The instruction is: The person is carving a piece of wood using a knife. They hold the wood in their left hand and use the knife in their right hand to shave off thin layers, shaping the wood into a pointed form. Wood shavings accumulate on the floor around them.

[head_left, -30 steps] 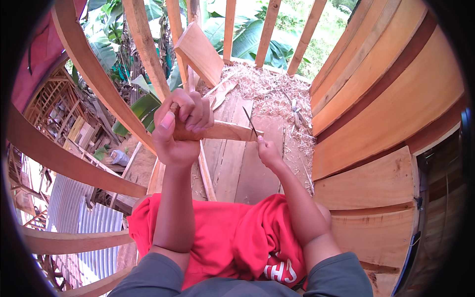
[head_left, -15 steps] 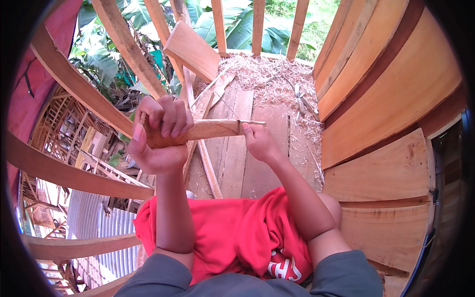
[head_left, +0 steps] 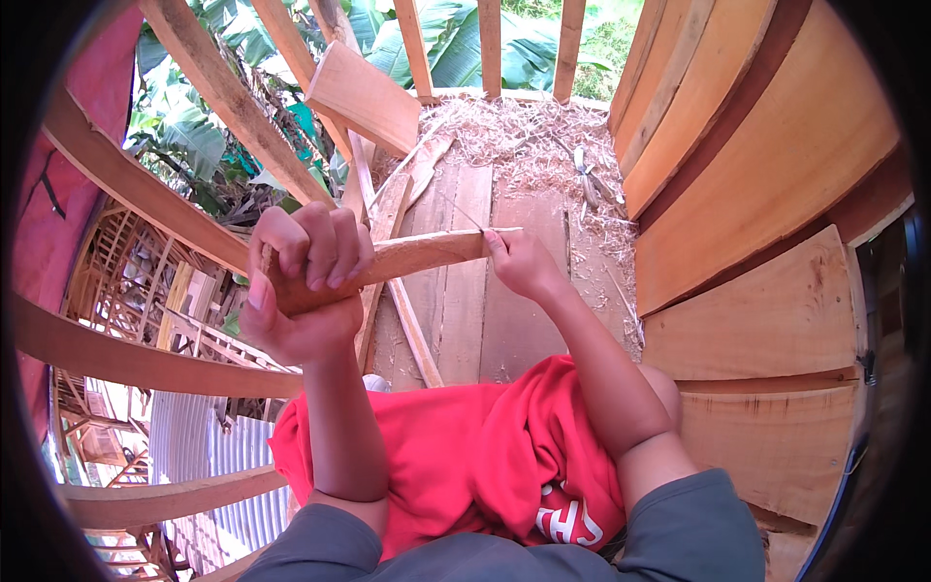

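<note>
- I see my left hand (head_left: 305, 281) wrapped tight around the near end of a wood piece (head_left: 407, 260), fingers curled over the top, thumb underneath.
- The wood piece is held up above the floor planks (head_left: 465, 301), running nearly level from my left fist out to the right, its far end reaching my right hand (head_left: 519, 264).
- My right hand is closed at that far end, fingers pinched on a thin blade (head_left: 472, 221) that pokes up and left from the fingertips; the blade is so slim that I cannot tell its handle.
- My right-hand grip sits against the tip of the wood; whether the blade edge touches the wood I cannot tell.
- Below both forearms lies red cloth (head_left: 465, 456) over my lap, with a grey hem at the bottom edge.
- Wood shavings (head_left: 529, 145) are heaped on the planks ahead, near the railing slats (head_left: 490, 44).
- Curved boards (head_left: 756, 165) rise on my right; bent ribs (head_left: 136, 184) cross on my left, with green leaves behind them.
</note>
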`<action>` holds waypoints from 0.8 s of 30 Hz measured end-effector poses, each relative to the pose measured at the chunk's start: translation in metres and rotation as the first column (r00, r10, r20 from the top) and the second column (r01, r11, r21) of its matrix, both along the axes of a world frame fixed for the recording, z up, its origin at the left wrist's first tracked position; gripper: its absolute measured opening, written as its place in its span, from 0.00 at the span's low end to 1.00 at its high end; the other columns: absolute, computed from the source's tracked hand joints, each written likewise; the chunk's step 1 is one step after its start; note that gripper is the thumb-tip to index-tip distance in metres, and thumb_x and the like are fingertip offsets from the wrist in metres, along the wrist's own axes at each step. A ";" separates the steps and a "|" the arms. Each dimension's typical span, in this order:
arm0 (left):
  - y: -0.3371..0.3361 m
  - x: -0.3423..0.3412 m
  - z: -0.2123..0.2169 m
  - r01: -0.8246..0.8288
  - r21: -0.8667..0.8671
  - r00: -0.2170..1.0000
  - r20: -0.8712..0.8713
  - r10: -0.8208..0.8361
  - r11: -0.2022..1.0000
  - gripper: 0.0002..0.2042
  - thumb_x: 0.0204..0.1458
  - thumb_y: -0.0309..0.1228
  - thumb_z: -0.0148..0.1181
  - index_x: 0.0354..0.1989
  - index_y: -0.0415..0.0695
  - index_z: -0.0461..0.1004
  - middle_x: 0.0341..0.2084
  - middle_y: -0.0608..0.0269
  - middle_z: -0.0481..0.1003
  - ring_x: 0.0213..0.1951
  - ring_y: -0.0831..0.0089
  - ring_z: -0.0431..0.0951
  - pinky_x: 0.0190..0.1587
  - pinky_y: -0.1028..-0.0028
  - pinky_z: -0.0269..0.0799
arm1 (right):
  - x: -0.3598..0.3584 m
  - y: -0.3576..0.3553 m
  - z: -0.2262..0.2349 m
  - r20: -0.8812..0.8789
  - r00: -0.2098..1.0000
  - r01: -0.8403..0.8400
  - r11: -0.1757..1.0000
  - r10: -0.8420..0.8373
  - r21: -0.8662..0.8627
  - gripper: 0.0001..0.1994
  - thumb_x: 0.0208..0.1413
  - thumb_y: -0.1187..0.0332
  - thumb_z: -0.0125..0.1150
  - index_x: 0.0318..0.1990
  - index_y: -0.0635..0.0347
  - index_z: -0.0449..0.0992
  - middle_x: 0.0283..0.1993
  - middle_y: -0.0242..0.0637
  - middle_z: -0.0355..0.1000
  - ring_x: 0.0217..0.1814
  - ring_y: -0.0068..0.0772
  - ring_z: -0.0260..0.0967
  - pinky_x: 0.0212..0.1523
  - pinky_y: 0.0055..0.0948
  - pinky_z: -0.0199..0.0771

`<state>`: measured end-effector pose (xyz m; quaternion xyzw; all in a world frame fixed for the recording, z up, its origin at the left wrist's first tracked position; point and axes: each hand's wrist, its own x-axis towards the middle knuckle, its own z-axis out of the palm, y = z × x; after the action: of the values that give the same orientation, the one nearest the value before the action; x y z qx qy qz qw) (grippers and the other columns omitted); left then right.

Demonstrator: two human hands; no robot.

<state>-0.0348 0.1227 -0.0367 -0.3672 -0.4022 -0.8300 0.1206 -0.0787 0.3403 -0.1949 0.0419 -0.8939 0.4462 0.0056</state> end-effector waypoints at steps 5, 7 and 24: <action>-0.004 0.007 0.003 0.034 -0.023 0.999 0.010 -0.034 0.999 0.22 0.51 0.51 0.53 0.22 0.47 0.54 0.15 0.69 0.55 0.19 0.79 0.53 0.21 0.79 0.51 | 0.001 0.013 -0.011 0.143 0.989 0.018 0.999 -0.025 0.051 0.24 0.63 0.55 0.42 0.27 0.67 0.76 0.30 0.58 0.73 0.35 0.57 0.72 0.39 0.47 0.69; -0.008 0.002 0.001 0.043 -0.051 0.999 -0.010 -0.044 0.998 0.21 0.51 0.51 0.53 0.22 0.48 0.55 0.15 0.70 0.54 0.18 0.79 0.53 0.21 0.78 0.51 | -0.003 0.007 0.000 0.064 0.997 0.043 0.993 -0.050 0.107 0.24 0.63 0.55 0.42 0.27 0.67 0.76 0.28 0.57 0.73 0.34 0.56 0.72 0.37 0.47 0.69; -0.010 -0.002 -0.005 0.155 -0.123 0.985 -0.054 -0.163 0.980 0.19 0.52 0.49 0.54 0.23 0.50 0.55 0.16 0.71 0.55 0.19 0.79 0.54 0.21 0.79 0.53 | 0.001 0.011 -0.005 0.092 0.995 -0.034 0.999 0.037 -0.033 0.23 0.64 0.55 0.43 0.26 0.64 0.75 0.20 0.47 0.71 0.28 0.51 0.71 0.33 0.44 0.67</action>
<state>-0.0368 0.1126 -0.0417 -0.4310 -0.4162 -0.7994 0.0444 -0.0781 0.3511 -0.1996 0.0371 -0.8852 0.4618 -0.0430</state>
